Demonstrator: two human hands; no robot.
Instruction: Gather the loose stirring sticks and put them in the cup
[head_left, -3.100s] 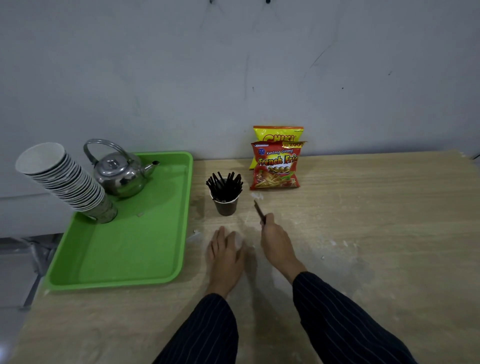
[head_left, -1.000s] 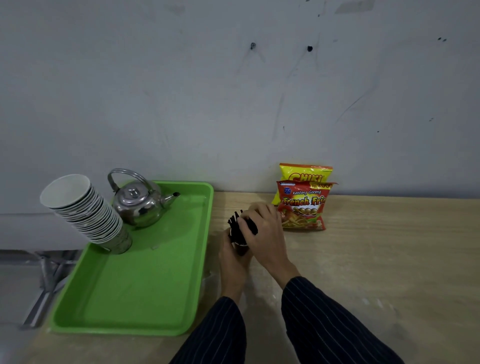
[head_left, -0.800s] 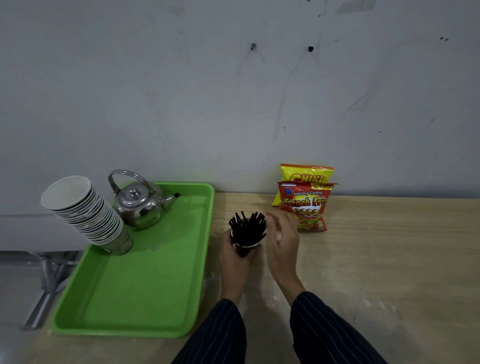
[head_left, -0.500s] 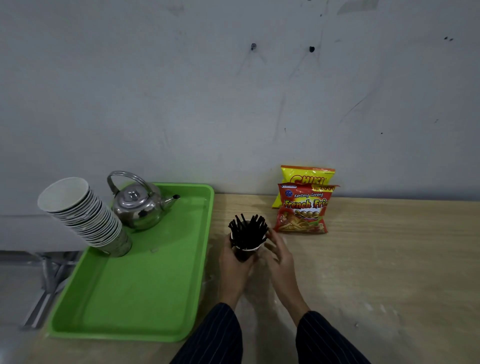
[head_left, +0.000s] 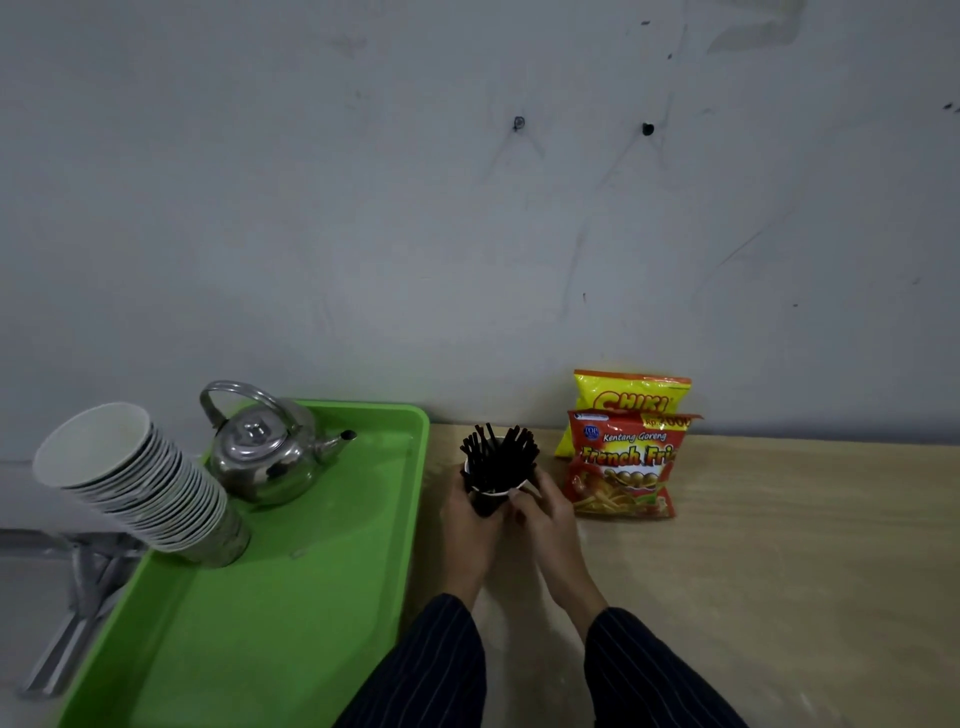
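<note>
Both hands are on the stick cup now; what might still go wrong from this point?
1. The black stirring sticks fan out well above the small dark paper cup, so it looks top-heavy; it may tip when the left hand and right hand let go.
2. The cup stands close to the green plastic tray; a nudge against the tray's rim may spill the sticks.

Both hands wrap the dark cup (head_left: 488, 501) of black stirring sticks (head_left: 500, 454) on the table (head_left: 779, 545): left hand (head_left: 467, 525), right hand (head_left: 545, 517); green tray (head_left: 291, 597) just left.
</note>
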